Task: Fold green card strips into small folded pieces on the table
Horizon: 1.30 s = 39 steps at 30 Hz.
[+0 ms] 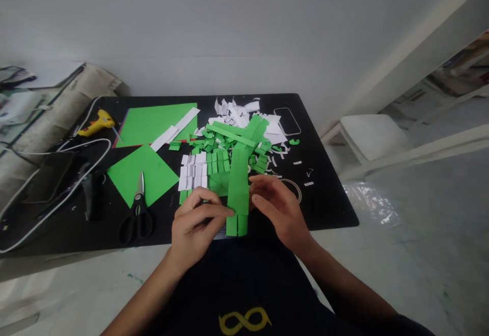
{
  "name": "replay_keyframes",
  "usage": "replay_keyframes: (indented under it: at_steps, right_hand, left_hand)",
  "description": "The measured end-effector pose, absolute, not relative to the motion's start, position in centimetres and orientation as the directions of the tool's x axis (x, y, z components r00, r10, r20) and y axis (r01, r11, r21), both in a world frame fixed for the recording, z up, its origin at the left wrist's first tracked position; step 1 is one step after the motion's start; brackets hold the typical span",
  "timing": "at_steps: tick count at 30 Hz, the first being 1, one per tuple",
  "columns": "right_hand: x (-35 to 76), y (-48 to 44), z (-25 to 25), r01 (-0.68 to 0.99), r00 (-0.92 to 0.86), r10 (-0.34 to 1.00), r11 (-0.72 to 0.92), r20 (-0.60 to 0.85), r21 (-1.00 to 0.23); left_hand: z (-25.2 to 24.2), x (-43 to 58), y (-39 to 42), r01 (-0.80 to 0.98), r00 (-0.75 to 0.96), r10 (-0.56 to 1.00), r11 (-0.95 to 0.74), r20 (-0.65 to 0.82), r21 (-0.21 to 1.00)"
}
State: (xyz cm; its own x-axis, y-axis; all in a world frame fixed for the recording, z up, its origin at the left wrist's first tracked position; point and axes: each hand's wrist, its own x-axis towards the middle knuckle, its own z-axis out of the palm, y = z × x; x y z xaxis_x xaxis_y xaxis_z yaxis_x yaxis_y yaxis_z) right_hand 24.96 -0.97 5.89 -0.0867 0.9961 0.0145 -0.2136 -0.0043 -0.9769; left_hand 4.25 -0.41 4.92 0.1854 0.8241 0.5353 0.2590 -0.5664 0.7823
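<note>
A long green paper strip (239,183) stands toward me over the near edge of the table, its lower end cut or creased into small flaps. My left hand (196,219) pinches that lower end from the left, thumb and fingers closed on it. On the other side, my right hand (277,208) is beside the strip's right edge with its fingers apart; some fingertips are partly behind the paper. Just beyond my left hand lie rows of folded white paper pieces (193,171) and folded green paper pieces (218,162).
Black-handled scissors (136,219) lie partly on a green square sheet (143,173). A yellow glue gun (97,123) with a looping white cable is at the left. Behind the strip are a heap of green scraps (210,142) and white scraps (237,114). A white stool (372,137) stands right.
</note>
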Motion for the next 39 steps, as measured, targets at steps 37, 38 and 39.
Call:
replay_keyframes:
  at_steps: [37,38,39]
  right_hand:
    - [24.4,0.4,5.0,-0.492,-0.219,0.897,-0.441,-0.384,-0.751]
    - [24.4,0.4,4.9,-0.480,-0.236,0.891,-0.454,-0.388,-0.750]
    - [24.4,0.3,4.9,-0.471,-0.251,0.886,-0.463,-0.389,-0.751]
  left_hand:
    - [4.7,6.3,-0.5,-0.161,0.209,0.969,0.164,-0.128,0.973]
    - [4.7,6.3,-0.5,-0.160,0.208,0.969,0.165,-0.131,0.973]
    - [4.7,6.3,-0.5,-0.158,0.203,0.971,0.163,-0.129,0.974]
